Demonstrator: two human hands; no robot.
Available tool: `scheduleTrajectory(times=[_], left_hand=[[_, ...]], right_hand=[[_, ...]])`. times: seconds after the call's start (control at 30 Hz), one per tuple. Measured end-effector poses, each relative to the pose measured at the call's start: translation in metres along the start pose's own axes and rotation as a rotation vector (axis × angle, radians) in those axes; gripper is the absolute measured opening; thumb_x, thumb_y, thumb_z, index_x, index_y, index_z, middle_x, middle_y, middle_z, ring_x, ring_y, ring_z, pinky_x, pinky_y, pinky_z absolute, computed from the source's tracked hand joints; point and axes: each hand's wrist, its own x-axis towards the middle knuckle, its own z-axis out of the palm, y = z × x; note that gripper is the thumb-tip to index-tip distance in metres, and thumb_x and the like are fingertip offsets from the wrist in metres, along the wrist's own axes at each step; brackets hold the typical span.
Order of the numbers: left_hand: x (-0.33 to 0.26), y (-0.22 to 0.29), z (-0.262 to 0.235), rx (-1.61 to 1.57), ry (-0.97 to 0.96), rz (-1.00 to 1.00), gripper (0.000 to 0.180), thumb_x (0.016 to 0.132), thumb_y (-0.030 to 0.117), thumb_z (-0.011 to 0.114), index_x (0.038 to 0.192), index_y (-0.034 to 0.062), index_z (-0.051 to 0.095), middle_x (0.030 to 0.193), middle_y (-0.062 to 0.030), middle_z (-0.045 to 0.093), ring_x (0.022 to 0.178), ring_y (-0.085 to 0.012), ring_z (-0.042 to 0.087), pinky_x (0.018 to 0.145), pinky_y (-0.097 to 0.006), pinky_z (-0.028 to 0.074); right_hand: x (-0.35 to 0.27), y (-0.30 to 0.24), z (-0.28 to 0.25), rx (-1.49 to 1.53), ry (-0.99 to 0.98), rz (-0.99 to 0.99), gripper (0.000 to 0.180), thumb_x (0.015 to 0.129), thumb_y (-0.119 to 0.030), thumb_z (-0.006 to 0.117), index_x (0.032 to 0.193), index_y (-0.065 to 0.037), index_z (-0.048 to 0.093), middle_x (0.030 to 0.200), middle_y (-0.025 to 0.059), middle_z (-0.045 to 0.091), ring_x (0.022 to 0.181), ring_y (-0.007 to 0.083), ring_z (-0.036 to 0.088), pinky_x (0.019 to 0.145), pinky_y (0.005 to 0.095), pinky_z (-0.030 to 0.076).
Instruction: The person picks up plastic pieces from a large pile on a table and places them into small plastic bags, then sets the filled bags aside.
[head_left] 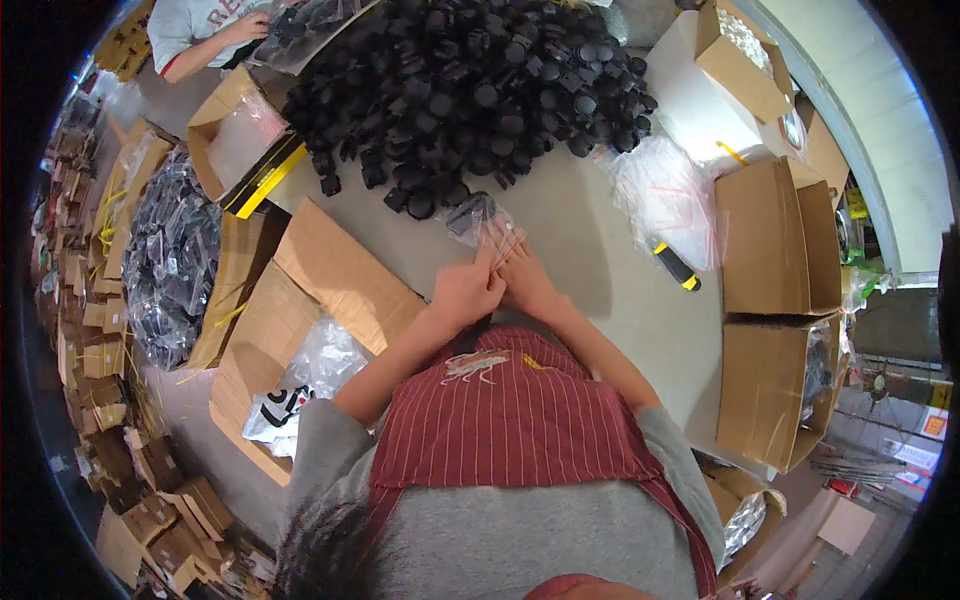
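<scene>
In front of me, at the near edge of the heap, lies a small clear plastic bag (487,217) with a black plastic part (463,214) inside. My left hand (468,290) is closed, thumb and forefinger pinching the bag's near end. My right hand (524,277) rests over the same end with its fingers together against the film; the fingertips are partly hidden by the plastic. A large heap of black plastic parts (480,95) covers the table just beyond both hands.
Right of the heap lie a stack of clear bags (665,195) and a yellow-black utility knife (677,267). Cardboard boxes (765,240) line the right edge. On the left stand an open carton (235,140) and a box of bagged black parts (172,265). A co-worker's hand (247,27) works at the far left.
</scene>
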Motion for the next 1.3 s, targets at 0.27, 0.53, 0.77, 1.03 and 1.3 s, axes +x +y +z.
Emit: scheduleTrajectory(times=[0.27,0.53,0.77,1.03,1.3], left_hand=[[0.011,0.001,-0.014,-0.076,-0.036,0.009,0.024,0.082,0.020,0.064,0.100,0.0077,0.054,0.070,-0.0127,0.065,0.064,-0.0348,0.065,0.055,-0.047,0.050],[-0.009,-0.010,-0.011,0.178,-0.131,-0.108,0.035,0.075,0.020,0.062,0.103,0.0012,0.053,0.072,-0.0187,0.065,0.067,-0.0389,0.066,0.061,-0.051,0.052],[-0.018,0.000,-0.004,0.077,-0.138,-0.129,0.026,0.080,0.019,0.062,0.099,0.0036,0.051,0.068,-0.0187,0.064,0.062,-0.0387,0.065,0.057,-0.050,0.051],[-0.025,-0.003,-0.006,-0.032,0.012,-0.164,0.017,0.090,0.024,0.062,0.094,0.0092,0.053,0.071,-0.0138,0.066,0.064,-0.0365,0.065,0.056,-0.049,0.050],[-0.016,0.000,-0.004,-0.046,-0.004,-0.063,0.016,0.090,0.023,0.062,0.093,0.0096,0.055,0.072,-0.0130,0.066,0.063,-0.0360,0.065,0.055,-0.048,0.050]], right_hand=[[0.013,0.013,-0.030,0.158,-0.128,-0.144,0.037,0.083,-0.020,0.064,0.118,-0.008,0.066,0.131,0.0167,0.060,0.124,0.0336,0.055,0.108,0.0469,0.039],[0.074,0.039,-0.067,0.343,0.335,0.517,0.025,0.087,-0.029,0.067,0.090,-0.005,0.064,0.079,0.0112,0.068,0.070,0.0348,0.067,0.064,0.0429,0.054],[0.087,0.062,-0.043,0.093,0.261,0.432,0.035,0.092,-0.032,0.065,0.102,0.000,0.058,0.089,0.0141,0.067,0.082,0.0301,0.068,0.068,0.0390,0.053],[-0.011,0.052,-0.080,1.169,0.544,0.698,0.025,0.092,-0.023,0.067,0.101,-0.001,0.064,0.091,0.0086,0.069,0.075,0.0147,0.065,0.069,0.0303,0.053],[-0.067,0.060,-0.102,1.469,0.432,0.855,0.025,0.093,-0.022,0.066,0.106,-0.001,0.065,0.095,0.0054,0.068,0.089,0.0133,0.063,0.082,0.0279,0.049]])
